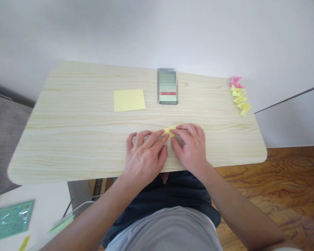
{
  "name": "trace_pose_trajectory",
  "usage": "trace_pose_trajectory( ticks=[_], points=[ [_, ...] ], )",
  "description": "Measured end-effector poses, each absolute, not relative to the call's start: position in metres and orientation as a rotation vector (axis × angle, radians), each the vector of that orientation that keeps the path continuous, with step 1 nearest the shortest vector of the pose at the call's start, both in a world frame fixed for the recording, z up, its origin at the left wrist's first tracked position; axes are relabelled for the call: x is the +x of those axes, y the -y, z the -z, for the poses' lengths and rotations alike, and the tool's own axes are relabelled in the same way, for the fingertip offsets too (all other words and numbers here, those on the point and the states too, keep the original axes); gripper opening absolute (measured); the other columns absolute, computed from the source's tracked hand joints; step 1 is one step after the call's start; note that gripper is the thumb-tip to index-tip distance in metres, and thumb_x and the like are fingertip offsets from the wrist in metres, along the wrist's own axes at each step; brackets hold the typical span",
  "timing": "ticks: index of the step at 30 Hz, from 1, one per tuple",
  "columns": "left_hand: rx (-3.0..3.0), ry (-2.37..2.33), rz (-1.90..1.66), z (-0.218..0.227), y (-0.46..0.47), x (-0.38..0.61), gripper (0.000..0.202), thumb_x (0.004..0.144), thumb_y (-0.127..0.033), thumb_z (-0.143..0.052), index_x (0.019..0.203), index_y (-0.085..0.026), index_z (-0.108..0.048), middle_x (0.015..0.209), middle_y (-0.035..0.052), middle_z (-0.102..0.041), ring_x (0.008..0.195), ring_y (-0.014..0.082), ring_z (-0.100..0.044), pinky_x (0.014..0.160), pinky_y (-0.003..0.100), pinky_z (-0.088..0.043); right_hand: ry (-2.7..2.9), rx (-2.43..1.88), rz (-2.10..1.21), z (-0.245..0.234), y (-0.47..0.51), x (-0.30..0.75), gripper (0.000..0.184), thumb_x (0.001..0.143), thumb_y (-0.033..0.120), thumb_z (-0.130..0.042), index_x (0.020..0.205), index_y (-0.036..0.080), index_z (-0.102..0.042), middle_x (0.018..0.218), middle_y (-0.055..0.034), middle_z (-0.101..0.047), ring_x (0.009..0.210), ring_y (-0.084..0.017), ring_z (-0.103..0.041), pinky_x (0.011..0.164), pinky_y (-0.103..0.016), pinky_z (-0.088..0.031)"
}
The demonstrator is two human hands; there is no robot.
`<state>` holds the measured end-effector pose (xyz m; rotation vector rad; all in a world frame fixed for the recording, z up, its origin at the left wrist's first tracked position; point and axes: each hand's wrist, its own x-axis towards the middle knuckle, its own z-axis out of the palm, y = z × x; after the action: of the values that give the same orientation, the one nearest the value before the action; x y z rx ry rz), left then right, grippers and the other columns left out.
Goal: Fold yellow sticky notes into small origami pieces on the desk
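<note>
A small folded piece of yellow paper (169, 132) lies near the front edge of the table, partly hidden under my fingertips. My left hand (146, 153) holds it down from the left with the index and middle fingertips, its other fingers spread and its thumb bent beside the paper. From the right, my right hand (189, 146) grips the same paper, index fingertip on top and thumb tip at its near edge. Beyond my left hand lies a flat yellow paper sheet (129, 100). Further back is a phone (167, 87) with a blurred screen.
Along the right side of the pale wooden table (75, 139) stand several yellow folded paper pieces (241, 101) and a pink folded paper piece (236, 82). A white wall rises behind. At lower left, a white surface (47, 198) carries a green packet (12, 219).
</note>
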<state>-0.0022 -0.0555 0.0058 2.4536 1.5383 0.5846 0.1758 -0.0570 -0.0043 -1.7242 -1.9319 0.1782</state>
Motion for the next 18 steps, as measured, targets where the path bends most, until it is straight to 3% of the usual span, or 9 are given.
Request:
trace_pose_trajectory(
  ticks=[13,18],
  points=[
    [2.430,-1.516,-0.606,-0.0064,0.0586,-0.0010,0.041,0.096,-0.029,-0.057,0.136,-0.034,-0.063,0.145,-0.0002,-0.061,0.130,0.0335,-0.051,0.115,0.060,-0.027,1.947,-1.701,-0.191,0.0049,0.0588,0.1771,0.026,0.098,0.038,-0.061,0.119,0.031,-0.073,0.124,-0.0060,-0.067,0.122,-0.028,-0.052,0.110,-0.050,-0.035],
    [2.412,-1.528,-0.637,-0.0072,0.0589,0.0002,0.040,0.096,-0.028,-0.058,0.135,-0.034,-0.065,0.142,0.0011,-0.063,0.127,0.0340,-0.052,0.113,0.060,-0.028,1.942,-1.717,-0.181,0.0036,0.0593,0.1752,0.025,0.097,0.033,-0.061,0.118,0.030,-0.074,0.124,-0.0061,-0.067,0.123,-0.028,-0.051,0.111,-0.051,-0.033]
  ],
)
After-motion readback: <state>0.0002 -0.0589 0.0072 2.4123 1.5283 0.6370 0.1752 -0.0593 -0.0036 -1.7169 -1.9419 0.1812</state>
